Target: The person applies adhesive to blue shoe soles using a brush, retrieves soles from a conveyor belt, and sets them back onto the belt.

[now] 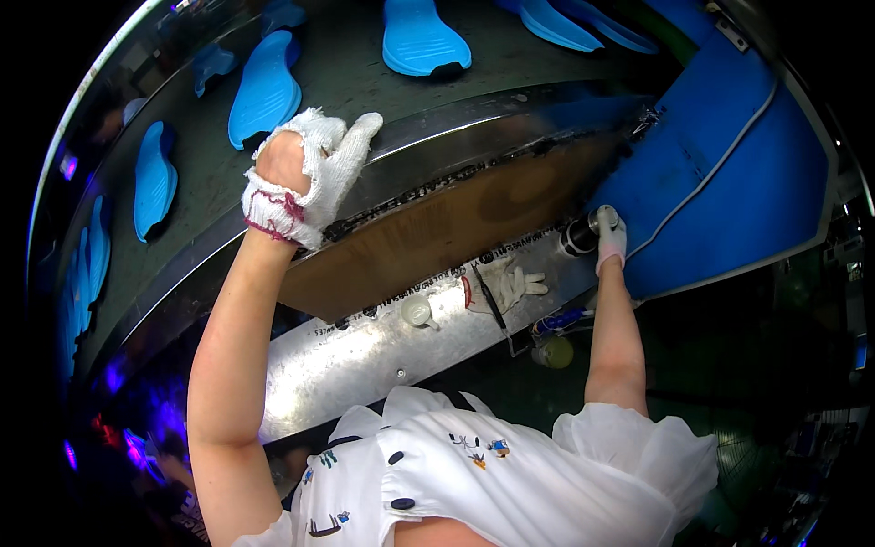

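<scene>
My left hand (pixel 305 178) wears a white knit glove with bare skin showing through a gap at its back. It rests at the metal rim (pixel 437 128) of a dark conveyor belt, the thumb stretched out to the right and the other fingers partly hidden. Just beyond it lies a blue shoe sole (pixel 264 87) with a black heel patch, overlapped by the glove; whether they touch I cannot tell. Far off to the right, my gloved right hand (pixel 612 237) is closed on the top of a black cylindrical container (pixel 578 237) with a silvery end.
Several more blue soles, among them one at the back (pixel 424 36) and one at left (pixel 155 182), lie on the belt. Below the rim, a metal ledge (pixel 365 365) carries a white mug (pixel 417 312), a loose glove (pixel 510 284) and a thin dark tool (pixel 489 296). A blue panel (pixel 729 173) with a cable stands right.
</scene>
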`<state>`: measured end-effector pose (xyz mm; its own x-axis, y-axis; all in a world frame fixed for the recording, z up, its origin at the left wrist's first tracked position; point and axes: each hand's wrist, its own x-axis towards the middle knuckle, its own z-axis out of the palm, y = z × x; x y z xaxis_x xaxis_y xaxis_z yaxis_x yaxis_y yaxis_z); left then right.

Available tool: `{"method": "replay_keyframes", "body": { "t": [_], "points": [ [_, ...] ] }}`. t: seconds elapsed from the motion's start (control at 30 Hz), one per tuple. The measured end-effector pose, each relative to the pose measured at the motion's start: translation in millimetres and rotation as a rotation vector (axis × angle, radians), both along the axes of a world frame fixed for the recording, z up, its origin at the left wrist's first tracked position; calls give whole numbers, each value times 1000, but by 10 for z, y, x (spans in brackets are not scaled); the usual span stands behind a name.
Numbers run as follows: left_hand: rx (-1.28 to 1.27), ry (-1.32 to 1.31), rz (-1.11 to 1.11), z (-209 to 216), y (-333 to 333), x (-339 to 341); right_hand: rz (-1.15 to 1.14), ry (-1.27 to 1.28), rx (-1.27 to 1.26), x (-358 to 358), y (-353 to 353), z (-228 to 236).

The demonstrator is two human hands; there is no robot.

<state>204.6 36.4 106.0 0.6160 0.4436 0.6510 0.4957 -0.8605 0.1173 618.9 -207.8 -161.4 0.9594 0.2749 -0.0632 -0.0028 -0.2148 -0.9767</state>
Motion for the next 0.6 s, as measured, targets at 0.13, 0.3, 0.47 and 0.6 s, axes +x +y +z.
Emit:
{"method": "replay_keyframes", "body": {
  "t": [0.13,0.3,0.47,0.6],
  "points": [
    [-32,46,46,18,-22,5,-45,-212,-375,15,63,-167],
    [-58,79,66,33,-24,8,-60,-234,-471,86,207,-159],
    [26,28,25,3,-1,-5,-36,-382,-616,32,284,130],
    [16,20,10,-40,36,-13,7,-488,-519,-66,278,479]
  ]
}}
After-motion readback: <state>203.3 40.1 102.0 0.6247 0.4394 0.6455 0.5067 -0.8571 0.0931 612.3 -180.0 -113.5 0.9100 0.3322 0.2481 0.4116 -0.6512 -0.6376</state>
